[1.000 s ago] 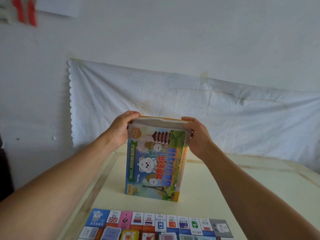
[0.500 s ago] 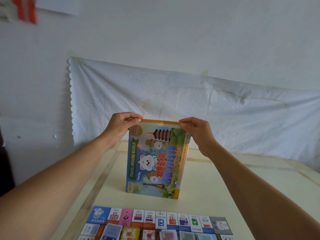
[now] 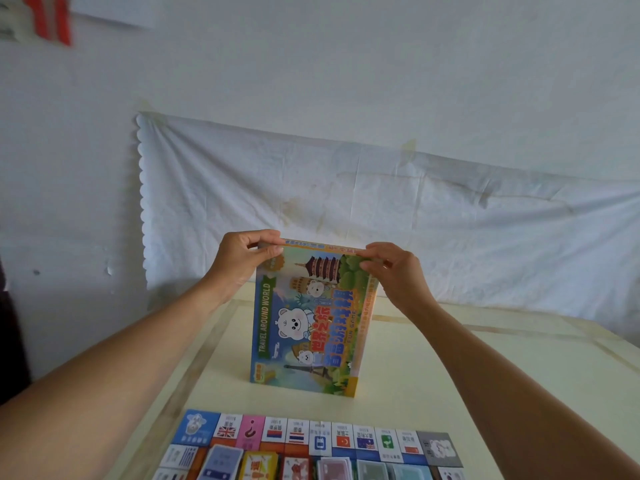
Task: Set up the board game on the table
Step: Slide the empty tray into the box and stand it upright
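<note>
Two grips meet at the top of the game box, which stands upright on the pale counter. Your left grip pinches the box's upper left corner, thumb on the printed front and fingers curled over the top edge. Your right grip pinches the upper right corner, its fingertips curled onto that same edge. The box rests on its lower edge with its front turned toward you, showing cartoon bears, a pagoda and the words "TRAVEL AROUND WORLD" running up its left side.

In front of the box, nearer you and apart from it, the game board lies flat on the counter. Its far row of flag-printed squares runs from a blue corner left of the box to a grey corner on the right. Stacks of cards sit on the board just on your side of that row, cut off by the bottom of the view. Behind the box, a white cloth with a scalloped left edge hangs on the wall.
</note>
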`<control>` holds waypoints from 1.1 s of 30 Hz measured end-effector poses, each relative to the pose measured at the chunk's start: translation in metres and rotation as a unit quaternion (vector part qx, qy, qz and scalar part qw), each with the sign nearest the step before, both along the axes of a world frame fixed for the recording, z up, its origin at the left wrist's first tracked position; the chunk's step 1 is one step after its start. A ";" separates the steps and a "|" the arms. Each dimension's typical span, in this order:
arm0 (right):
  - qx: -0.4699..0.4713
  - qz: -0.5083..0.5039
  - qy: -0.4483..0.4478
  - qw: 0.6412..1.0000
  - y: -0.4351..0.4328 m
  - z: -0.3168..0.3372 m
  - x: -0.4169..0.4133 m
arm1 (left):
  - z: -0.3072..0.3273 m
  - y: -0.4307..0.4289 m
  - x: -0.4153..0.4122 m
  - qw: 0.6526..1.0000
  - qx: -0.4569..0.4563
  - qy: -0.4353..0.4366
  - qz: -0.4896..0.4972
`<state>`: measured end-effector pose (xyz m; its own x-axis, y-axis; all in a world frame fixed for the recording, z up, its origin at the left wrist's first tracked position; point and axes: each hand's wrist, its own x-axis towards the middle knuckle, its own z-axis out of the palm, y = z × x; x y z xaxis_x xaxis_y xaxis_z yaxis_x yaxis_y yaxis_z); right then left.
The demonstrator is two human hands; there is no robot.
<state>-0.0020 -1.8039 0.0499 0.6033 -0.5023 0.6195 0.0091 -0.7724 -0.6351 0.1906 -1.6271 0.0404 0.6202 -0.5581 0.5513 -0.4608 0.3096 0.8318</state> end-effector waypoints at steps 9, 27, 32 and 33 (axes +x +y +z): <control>0.016 -0.026 0.005 1.000 -0.001 -0.001 0.001 | -0.010 -0.008 -0.002 0.995 0.047 -0.025 0.087; 0.543 -0.119 -0.198 0.807 -0.008 -0.066 -0.028 | -0.075 -0.004 -0.028 0.927 0.050 0.371 -0.006; 0.502 -0.138 -0.059 0.852 -0.020 -0.094 -0.031 | -0.101 -0.004 -0.018 0.924 0.099 0.368 0.046; 0.490 -0.141 -0.033 0.859 -0.022 -0.102 -0.032 | -0.106 -0.003 -0.017 0.922 0.116 0.364 0.056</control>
